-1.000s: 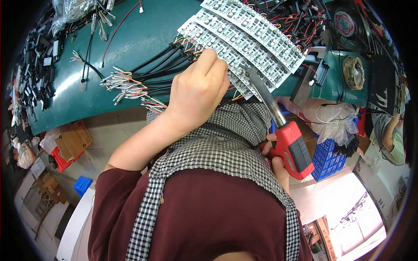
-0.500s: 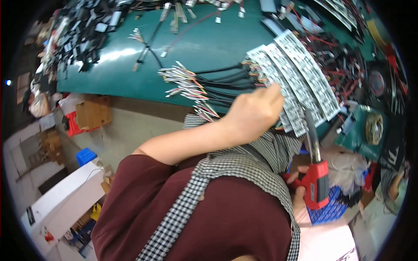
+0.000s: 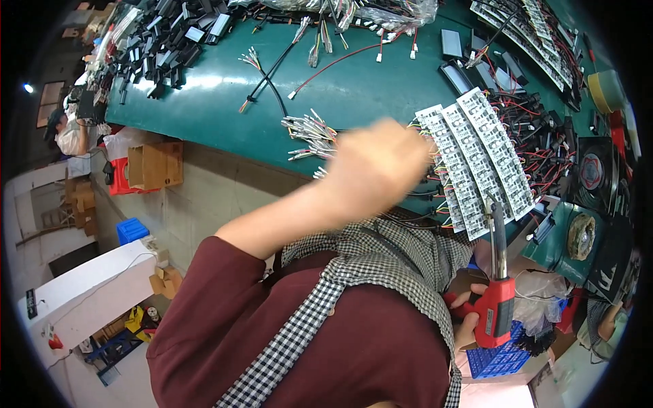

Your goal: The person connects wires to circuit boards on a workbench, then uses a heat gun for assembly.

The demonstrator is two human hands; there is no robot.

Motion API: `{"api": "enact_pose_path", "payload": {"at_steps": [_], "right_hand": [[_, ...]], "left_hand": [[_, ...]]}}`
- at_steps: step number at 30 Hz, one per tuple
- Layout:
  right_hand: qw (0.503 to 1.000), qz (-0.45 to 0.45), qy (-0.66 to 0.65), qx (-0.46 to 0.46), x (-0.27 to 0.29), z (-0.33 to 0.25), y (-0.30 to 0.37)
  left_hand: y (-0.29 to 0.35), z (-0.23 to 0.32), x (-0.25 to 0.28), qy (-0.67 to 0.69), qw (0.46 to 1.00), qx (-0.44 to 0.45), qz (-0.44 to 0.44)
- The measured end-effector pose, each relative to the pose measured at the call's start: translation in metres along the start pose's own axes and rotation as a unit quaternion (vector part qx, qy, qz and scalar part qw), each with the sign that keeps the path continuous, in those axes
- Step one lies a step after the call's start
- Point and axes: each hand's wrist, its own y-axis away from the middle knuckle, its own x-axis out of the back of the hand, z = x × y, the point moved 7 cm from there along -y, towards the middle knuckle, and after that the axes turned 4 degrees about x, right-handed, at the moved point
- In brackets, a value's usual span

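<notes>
My right hand (image 3: 468, 314) is wrapped round the red and black handle of a soldering gun (image 3: 495, 306). Its metal barrel points up, with the tip over the near end of three white circuit board panels (image 3: 478, 146) that lie side by side. Left of the panels, my left hand (image 3: 381, 166) hovers above a bundle of black cables, smeared by motion. Its fingers look curled, but whether they hold anything is hidden. Stripped, tinned wire ends (image 3: 309, 132) fan out beyond that hand. Coloured wires (image 3: 445, 216) run along the panels' left edge.
Black and grey casings (image 3: 160, 44) are heaped at the far left of the green table (image 3: 204, 115). Red and black wired parts (image 3: 537, 136) crowd the panels' right side. A solder roll (image 3: 582, 236) and a fan (image 3: 596, 170) stand at the right. Below is a blue basket (image 3: 493, 360).
My left hand has moved left, away from the panels' edge, and is now blurred. My right hand keeps its grip on the soldering gun. The whole view has shifted slightly.
</notes>
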Motion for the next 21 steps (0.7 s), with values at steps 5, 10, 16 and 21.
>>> {"api": "enact_pose_path", "payload": {"at_steps": [5,10,16,21], "right_hand": [[0.999,-0.014,-0.002,0.036,-0.001,-0.004,-0.002],[0.999,0.017,-0.004,0.038,-0.003,-0.004,0.0],[0.998,0.041,0.006,0.05,0.001,0.0,-0.004],[0.999,-0.001,-0.001,0.052,-0.007,-0.007,-0.003]], "left_hand": [[0.01,-0.157,0.072,-0.217,0.94,0.261,0.025],[0.036,-0.211,0.074,-0.079,0.941,0.273,-0.182],[0.036,-0.22,0.066,0.023,0.95,0.236,-0.204],[0.036,-0.213,0.07,-0.004,0.966,0.193,-0.174]]}}
